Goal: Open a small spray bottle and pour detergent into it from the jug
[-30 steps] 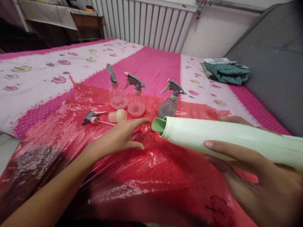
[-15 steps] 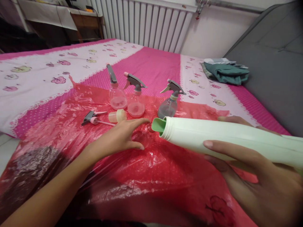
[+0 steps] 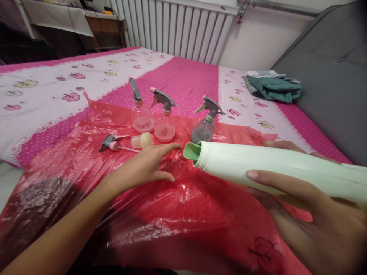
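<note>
My right hand (image 3: 312,214) grips a large pale green bottle (image 3: 272,166), tipped almost flat, its green spout (image 3: 191,151) pointing left. The spout sits right over the open neck of a small clear bottle (image 3: 172,166) that my left hand (image 3: 143,166) holds steady on the red plastic sheet (image 3: 186,214). Just left of my fingers lie a loose grey spray head with its tube (image 3: 113,143) and a small cream cap (image 3: 142,140).
Three small spray bottles with grey triggers stand behind: two pinkish (image 3: 141,114) (image 3: 164,124), one greyish (image 3: 204,128). The sheet covers a pink bedspread (image 3: 183,76). Folded green clothes (image 3: 273,88) lie far right by a grey headboard (image 3: 329,76). A radiator (image 3: 174,28) lines the wall.
</note>
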